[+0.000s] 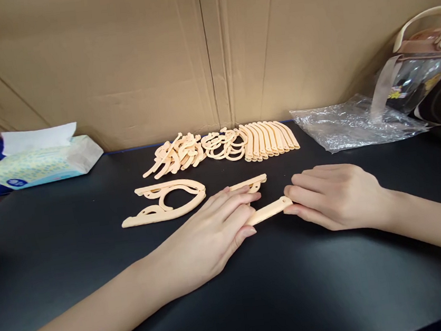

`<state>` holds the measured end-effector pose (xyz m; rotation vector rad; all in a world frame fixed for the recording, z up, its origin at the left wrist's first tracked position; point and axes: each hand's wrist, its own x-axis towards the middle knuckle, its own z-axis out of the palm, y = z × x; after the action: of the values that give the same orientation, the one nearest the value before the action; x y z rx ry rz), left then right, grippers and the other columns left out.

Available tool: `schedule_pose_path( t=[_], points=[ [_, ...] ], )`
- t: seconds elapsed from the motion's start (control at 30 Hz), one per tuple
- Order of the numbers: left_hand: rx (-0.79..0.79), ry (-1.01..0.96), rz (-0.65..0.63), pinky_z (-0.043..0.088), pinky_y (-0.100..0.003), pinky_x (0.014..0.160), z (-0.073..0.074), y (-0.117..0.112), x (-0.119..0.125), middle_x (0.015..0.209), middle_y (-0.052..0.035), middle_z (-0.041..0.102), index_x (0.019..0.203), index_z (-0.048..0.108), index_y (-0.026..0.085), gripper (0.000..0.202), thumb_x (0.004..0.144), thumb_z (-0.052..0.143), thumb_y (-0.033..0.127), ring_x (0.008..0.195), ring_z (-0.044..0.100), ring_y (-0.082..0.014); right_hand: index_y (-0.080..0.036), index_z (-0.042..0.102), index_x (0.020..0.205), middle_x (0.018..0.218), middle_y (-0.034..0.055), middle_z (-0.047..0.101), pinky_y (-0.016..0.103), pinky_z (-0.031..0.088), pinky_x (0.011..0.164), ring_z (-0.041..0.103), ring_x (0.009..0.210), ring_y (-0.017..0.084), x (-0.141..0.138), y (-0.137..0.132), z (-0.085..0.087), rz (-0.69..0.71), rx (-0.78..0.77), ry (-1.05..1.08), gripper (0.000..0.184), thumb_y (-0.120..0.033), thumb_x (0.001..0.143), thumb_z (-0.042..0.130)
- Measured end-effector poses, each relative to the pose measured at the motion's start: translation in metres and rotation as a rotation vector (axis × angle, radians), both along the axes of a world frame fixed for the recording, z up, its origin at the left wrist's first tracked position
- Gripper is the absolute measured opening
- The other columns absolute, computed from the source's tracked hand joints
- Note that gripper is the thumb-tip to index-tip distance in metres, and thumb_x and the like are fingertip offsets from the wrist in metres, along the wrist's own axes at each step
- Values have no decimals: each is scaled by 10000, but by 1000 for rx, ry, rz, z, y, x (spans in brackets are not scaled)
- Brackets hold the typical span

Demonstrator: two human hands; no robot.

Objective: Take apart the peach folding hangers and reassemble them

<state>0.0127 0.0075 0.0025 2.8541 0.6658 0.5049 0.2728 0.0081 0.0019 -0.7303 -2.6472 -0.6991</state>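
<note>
A peach plastic folding hanger lies partly under my left hand, which is closed over its middle and hides the joint. One of its arms sticks out toward the right, with a small hole near the tip; the other arm, with a hooked notch, shows beyond my fingertips. My right hand is curled, its thumb and fingers pinching at the tip of the near arm. Whether a small part is also between those fingers is hidden. To the left of my left hand rests another folding hanger, its two arms folded toward the left around a round opening.
Along the back of the black table lie a pile of curved pieces, several hook pieces and a row of hanger arms. A tissue pack stands left; clear plastic wrap and a water bottle are right. Cardboard walls the back.
</note>
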Motion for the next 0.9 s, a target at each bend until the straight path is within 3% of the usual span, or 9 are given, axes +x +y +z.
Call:
schedule_pose_path(
  t=[0.17,0.63,0.9],
  points=[
    [4,6,-17,375,-348,1097,-1,0,0,1333,-121,527,1050,550,141,194,1001,368,189,1334,384,-202,-171,575,712,610,-3,481,279,281,521,397,501,132,0,-2,0,16,48,5,404,-327,1030,380],
    [5,35,-32,348,-348,1101,-3,1,0,1307,-121,534,1027,550,132,189,1002,370,184,1316,388,-205,-176,570,685,581,-14,457,280,282,486,381,493,134,0,-1,-3,60,-42,83,353,-298,989,438],
    [26,18,-32,365,-354,1092,-3,2,1,1275,-127,559,1053,556,134,190,996,382,186,1308,411,-214,-157,552,707,610,-22,438,277,242,462,361,487,121,0,-1,-4,78,-146,107,366,-275,1013,389]
  ],
)
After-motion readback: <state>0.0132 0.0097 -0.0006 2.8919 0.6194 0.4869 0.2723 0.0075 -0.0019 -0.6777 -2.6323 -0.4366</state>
